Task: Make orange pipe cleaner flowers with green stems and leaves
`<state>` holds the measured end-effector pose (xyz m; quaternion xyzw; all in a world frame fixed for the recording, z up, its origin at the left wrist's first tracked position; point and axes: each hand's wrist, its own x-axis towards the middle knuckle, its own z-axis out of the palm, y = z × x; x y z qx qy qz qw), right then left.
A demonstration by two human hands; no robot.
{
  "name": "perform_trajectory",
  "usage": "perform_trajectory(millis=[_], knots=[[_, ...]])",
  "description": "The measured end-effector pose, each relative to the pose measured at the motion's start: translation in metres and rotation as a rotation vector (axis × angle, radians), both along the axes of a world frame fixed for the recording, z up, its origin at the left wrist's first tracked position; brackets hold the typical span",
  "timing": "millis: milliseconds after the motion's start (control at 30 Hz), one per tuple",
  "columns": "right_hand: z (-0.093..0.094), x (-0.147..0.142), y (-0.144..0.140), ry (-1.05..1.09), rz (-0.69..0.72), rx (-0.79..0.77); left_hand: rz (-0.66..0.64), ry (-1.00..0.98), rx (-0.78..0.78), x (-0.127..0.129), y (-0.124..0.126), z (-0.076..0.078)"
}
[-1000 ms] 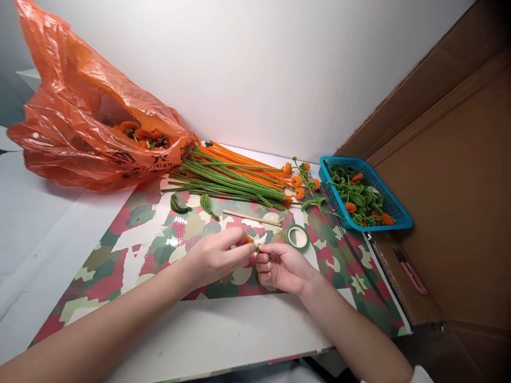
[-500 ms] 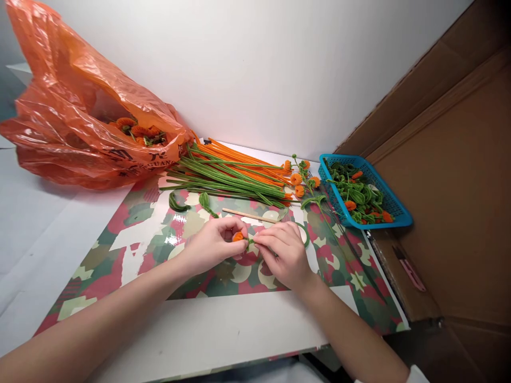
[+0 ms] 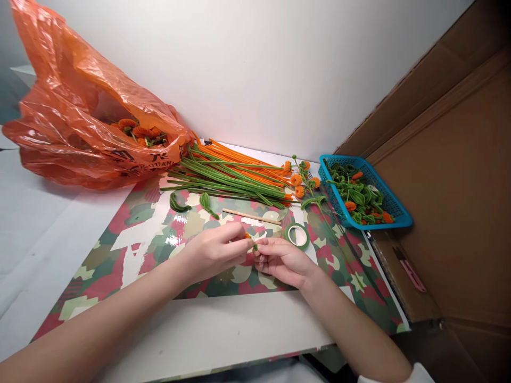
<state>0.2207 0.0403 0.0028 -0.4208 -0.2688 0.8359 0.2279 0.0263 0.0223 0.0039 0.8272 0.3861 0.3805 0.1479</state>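
My left hand point(image 3: 213, 252) and my right hand point(image 3: 281, 260) meet over the camouflage-patterned mat point(image 3: 131, 250). Between their fingertips they pinch a small orange pipe-cleaner flower with a green stem point(image 3: 250, 240), mostly hidden by my fingers. A green tape roll point(image 3: 297, 236) lies flat just right of my right hand. A thin wooden stick point(image 3: 251, 217) rests on the mat just beyond my fingers.
A bundle of green and orange pipe cleaners point(image 3: 235, 178) lies at the back. An orange plastic bag point(image 3: 80, 117) with flowers sits back left. A blue basket point(image 3: 361, 194) of green and orange pieces stands right, beside cardboard point(image 3: 451, 175). A finished flower sprig point(image 3: 307, 186) lies near the basket.
My right hand rolled over the flower half a second ago, covering the tape roll, and has turned back palm-up and drawn slightly toward me. The left hand kept its pinch.
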Motion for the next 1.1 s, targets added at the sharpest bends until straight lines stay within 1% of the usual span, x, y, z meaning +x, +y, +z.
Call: perform_trajectory(millis=[33,67,100,167,200,233,267,300,367,400,467,567,633,667,700,733,767,867,933,967,1000,1067,1100], knots=[[0.000,0.000,-0.001,-0.060,-0.013,0.118,0.024,-0.021,-0.015,0.001,0.000,0.001],[0.000,0.000,-0.001,-0.145,-0.027,0.292,0.042,-0.045,-0.056,0.001,0.001,0.002],[0.001,0.001,-0.001,-0.242,-0.040,0.515,0.057,-0.077,-0.128,0.002,0.002,0.003],[0.001,0.003,-0.001,-0.432,-0.051,1.019,0.086,-0.186,-0.350,0.004,0.004,0.004],[0.001,0.004,0.000,-0.515,-0.045,1.251,0.077,-0.251,-0.478,0.005,0.005,0.005],[0.000,0.005,0.000,-0.587,-0.036,1.443,0.061,-0.318,-0.600,0.005,0.005,0.005],[-0.001,0.006,0.001,-0.644,-0.025,1.586,0.047,-0.381,-0.704,0.006,0.006,0.004],[-0.002,0.006,0.001,-0.689,-0.018,1.680,0.038,-0.434,-0.784,0.007,0.006,0.004],[-0.004,0.005,0.001,-0.746,-0.026,1.769,0.036,-0.491,-0.859,0.008,0.005,0.002],[-0.005,0.005,0.000,-0.757,-0.035,1.781,0.042,-0.492,-0.855,0.008,0.004,0.001],[-0.007,0.003,-0.001,-0.761,-0.061,1.778,0.061,-0.455,-0.786,0.008,0.003,0.001],[-0.006,0.000,-0.004,-0.714,-0.080,1.715,0.094,-0.345,-0.618,0.009,0.002,0.002],[-0.006,-0.001,-0.005,-0.631,-0.076,1.596,0.099,-0.271,-0.502,0.008,0.002,0.004],[-0.005,-0.002,-0.005,-0.580,-0.073,1.499,0.093,-0.237,-0.445,0.008,0.002,0.004],[-0.005,-0.002,-0.005,-0.523,-0.073,1.371,0.085,-0.206,-0.387,0.008,0.002,0.005],[-0.004,-0.003,-0.004,-0.458,-0.075,1.211,0.076,-0.179,-0.328,0.008,0.002,0.005],[-0.004,-0.004,-0.004,-0.387,-0.079,1.018,0.071,-0.157,-0.268,0.008,0.002,0.005],[-0.004,-0.006,-0.004,-0.145,-0.096,0.372,0.058,-0.119,-0.085,0.007,0.001,0.003],[-0.003,-0.007,-0.005,0.008,-0.109,0.017,0.032,-0.082,0.056,0.005,0.000,0.000],[-0.003,-0.007,-0.006,0.072,-0.112,-0.112,0.017,-0.059,0.144,0.004,-0.001,-0.002],[-0.002,-0.007,-0.006,0.124,-0.113,-0.209,0.003,-0.030,0.243,0.002,-0.001,-0.003],[-0.001,-0.007,-0.008,0.186,-0.097,-0.313,-0.018,0.044,0.421,-0.002,-0.001,-0.004],[0.000,-0.006,-0.009,0.199,-0.083,-0.331,-0.027,0.080,0.471,-0.004,-0.001,-0.004]])
